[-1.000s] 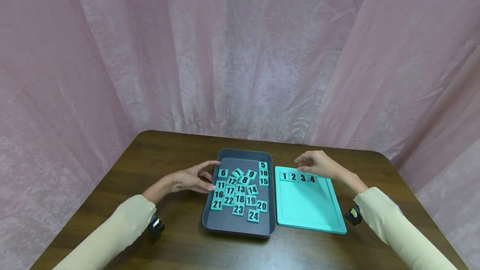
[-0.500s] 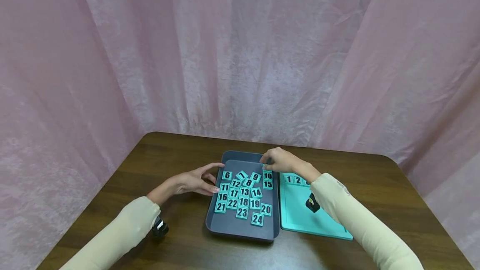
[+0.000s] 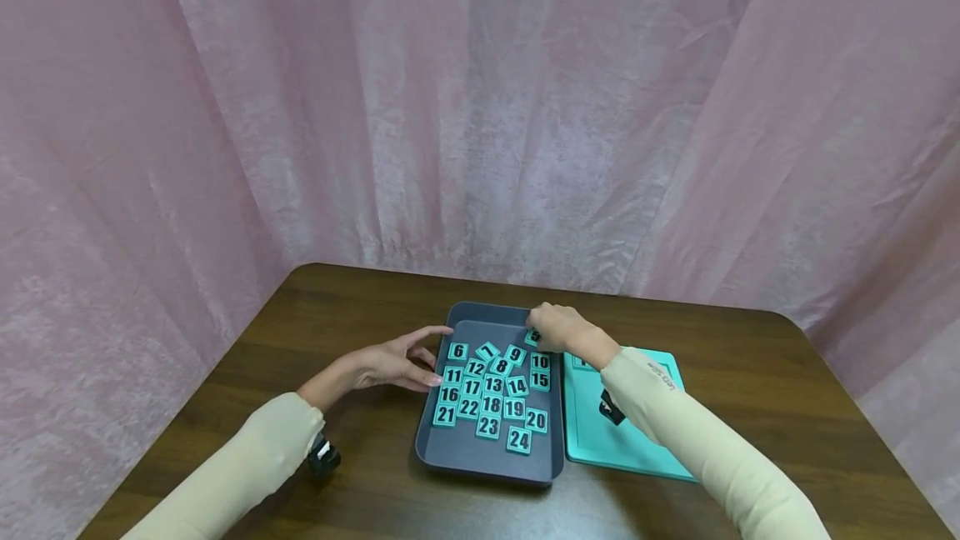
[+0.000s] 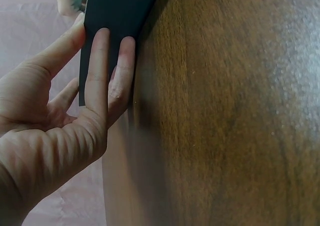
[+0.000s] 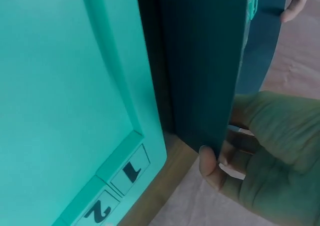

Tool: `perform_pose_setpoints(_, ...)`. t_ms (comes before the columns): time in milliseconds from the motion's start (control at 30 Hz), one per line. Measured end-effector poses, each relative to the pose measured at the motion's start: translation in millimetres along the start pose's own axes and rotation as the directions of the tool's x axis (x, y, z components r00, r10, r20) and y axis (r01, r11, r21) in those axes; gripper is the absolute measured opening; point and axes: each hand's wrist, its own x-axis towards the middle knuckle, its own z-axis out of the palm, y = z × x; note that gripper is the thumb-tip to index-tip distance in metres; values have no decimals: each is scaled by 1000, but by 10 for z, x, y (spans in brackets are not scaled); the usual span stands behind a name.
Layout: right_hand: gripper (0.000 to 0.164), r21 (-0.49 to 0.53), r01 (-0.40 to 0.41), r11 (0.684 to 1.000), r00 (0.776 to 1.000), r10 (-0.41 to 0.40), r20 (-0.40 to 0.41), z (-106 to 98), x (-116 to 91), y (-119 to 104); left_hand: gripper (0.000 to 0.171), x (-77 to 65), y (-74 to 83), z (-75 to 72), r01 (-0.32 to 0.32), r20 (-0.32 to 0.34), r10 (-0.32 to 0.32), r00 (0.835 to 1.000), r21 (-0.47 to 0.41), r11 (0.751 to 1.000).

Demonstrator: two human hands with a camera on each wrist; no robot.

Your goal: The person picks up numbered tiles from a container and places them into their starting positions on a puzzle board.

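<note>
A dark grey tray [image 3: 483,458] on the table holds several turquoise number tiles, among them tiles 6 [image 3: 458,351], 10 [image 3: 540,362] and 24 [image 3: 519,440]. At its left side my left hand [image 3: 397,363] grips the rim. In the left wrist view two fingers [image 4: 100,60] lie along the outer wall, with the thumb at the edge. My right hand [image 3: 561,328] is at the tray's far right corner and pinches tile 5 [image 3: 533,337], which sits tilted and partly covered. From the right wrist, my hand [image 5: 275,151] bends over the rim; the tile is hidden there.
Right of the tray lies a turquoise frame board [image 3: 630,444]; tiles 1 [image 5: 131,171] and 2 [image 5: 97,212] sit along its far edge, and my right forearm covers part of it. Pink curtains [image 3: 480,107] hang behind the brown wooden table [image 3: 360,290].
My right hand has moved left from the board to the tray and taken hold of tile 5, which has turned and shifted away from tile 10. The left hand has stayed at the tray's rim.
</note>
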Motion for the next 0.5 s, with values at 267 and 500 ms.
perform_pose_setpoints(267, 37, 35, -5, 999, 1000, 5, 3, -17, 3, -19, 90, -24, 14, -14, 6, -10, -7, 1000, -7, 1000)
perform_pose_setpoints(500, 36, 29, 12, 999, 1000, -12, -5, -5, 4, -10, 90, -23, 10, -10, 4, -7, -4, 1000, -8, 1000)
